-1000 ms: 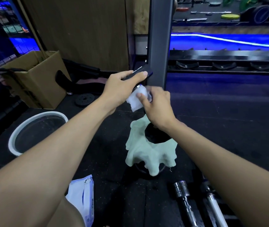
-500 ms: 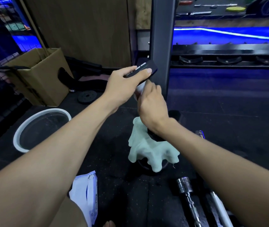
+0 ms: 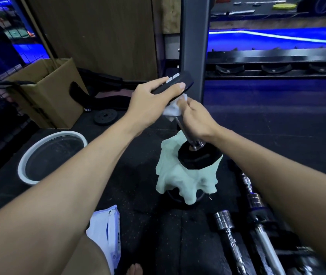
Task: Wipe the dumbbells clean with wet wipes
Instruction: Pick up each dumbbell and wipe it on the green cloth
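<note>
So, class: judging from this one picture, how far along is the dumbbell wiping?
Done: nothing shows as finished. In hand: the left hand grips the upper head of an upright dumbbell, which stands on a green cloth, while the right hand holds a wet wipe round its handle. Left: the chrome bars on the floor.

right hand (image 3: 194, 118) | slid up handle | wet wipe (image 3: 175, 109) showing again

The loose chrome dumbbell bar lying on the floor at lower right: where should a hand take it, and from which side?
Probably the shaft of the chrome dumbbell bar, just below its thick collar, coming straight down from above. It lies flat on the black rubber floor, a second bar lies close on its right, and both hands are busy now.
</note>
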